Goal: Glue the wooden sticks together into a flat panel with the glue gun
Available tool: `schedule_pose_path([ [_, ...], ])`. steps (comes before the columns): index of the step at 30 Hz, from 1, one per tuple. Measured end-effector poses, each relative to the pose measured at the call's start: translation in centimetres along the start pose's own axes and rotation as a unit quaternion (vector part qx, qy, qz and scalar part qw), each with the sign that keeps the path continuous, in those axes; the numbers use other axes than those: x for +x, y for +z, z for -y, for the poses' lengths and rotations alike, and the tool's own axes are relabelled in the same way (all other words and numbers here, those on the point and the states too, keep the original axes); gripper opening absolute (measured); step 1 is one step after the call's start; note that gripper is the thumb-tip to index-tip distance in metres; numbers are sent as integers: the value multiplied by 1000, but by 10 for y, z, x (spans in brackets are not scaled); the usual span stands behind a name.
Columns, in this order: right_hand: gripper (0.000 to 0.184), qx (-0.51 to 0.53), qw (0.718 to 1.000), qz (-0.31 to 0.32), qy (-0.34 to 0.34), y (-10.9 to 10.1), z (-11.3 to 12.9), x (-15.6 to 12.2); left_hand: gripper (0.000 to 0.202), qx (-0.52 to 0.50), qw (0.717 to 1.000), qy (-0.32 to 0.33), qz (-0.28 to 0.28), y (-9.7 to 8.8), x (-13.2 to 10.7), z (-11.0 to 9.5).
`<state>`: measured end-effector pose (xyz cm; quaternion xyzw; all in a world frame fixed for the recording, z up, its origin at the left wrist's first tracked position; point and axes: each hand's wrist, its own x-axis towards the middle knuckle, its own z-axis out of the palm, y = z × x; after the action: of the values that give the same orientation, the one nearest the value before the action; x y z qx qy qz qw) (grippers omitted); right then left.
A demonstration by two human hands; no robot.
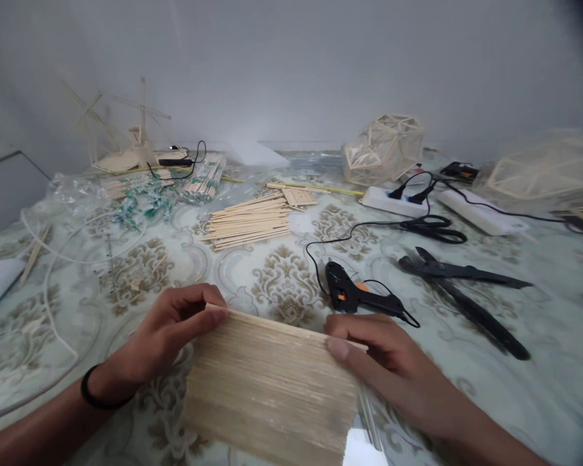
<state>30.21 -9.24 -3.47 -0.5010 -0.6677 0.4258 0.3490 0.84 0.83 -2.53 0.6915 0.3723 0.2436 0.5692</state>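
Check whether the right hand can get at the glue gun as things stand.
Probably yes: the glue gun lies just beyond the right hand, with nothing visible between them, though that hand is holding the stick panel.

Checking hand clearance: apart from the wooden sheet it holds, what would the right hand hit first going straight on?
Probably the left hand: the right hand points roughly at it along the upper edge of the wooden sheet. Depth is unclear, so it might just miss.

A hand could pass over the cloth [284,278] between the stick pile [250,221] and stick sheet [272,388]. The glue gun [352,298] is in the way on the right.
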Motion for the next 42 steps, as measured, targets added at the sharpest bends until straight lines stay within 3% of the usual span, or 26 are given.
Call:
schedule_pose_path([
  [11, 51, -1, 1000, -18, -12, -1, -1, -2, 30, 13, 1000, -14, 18, 7, 5, -5],
  [20, 49, 45, 999, -14, 25, -4, -4, -3, 28, 43, 997, 22, 52, -1, 7, 0],
  [35, 45, 46, 999, 4, -11, 6, 0, -1, 35, 73, 993, -16, 93, 4, 3, -9],
  [42, 42, 30, 999, 9, 11, 7, 2, 1, 37, 106, 992, -14, 65, 4, 1, -7],
])
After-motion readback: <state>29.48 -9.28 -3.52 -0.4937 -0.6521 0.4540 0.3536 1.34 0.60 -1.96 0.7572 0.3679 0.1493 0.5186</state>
